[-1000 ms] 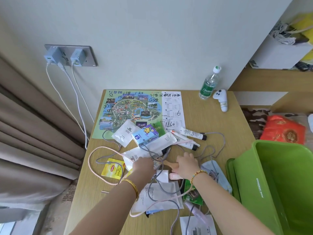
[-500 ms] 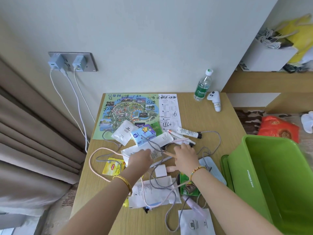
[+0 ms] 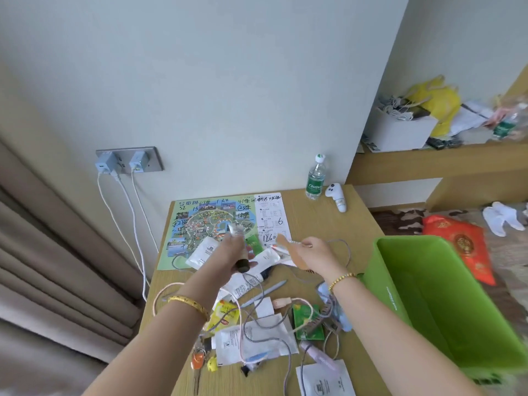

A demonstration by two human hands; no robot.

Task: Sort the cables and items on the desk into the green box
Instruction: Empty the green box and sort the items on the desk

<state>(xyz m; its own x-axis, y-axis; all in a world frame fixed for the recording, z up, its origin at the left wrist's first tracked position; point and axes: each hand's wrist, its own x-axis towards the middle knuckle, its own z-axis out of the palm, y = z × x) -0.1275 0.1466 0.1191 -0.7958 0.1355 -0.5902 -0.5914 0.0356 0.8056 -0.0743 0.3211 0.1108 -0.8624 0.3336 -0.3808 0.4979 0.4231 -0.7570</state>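
The green box stands open at the desk's right edge. My left hand is raised over the pile and grips a white tube with a dark cap, cap end toward me. Further right, my right hand hovers low over the desk, thumb and curled fingers pinching a thin white tube with a red tip. A grey cable and a pink cable snake through sachets, a yellow tea bag and a green packet on the desk.
A park map lies at the back left of the desk, a water bottle and a white controller at the back right. Chargers sit in the wall socket. A red bag lies on the floor beyond the box.
My left hand has lifted the dark-capped tube off the pile. My right hand has moved back and right toward the thin tubes. The view has tilted upward.
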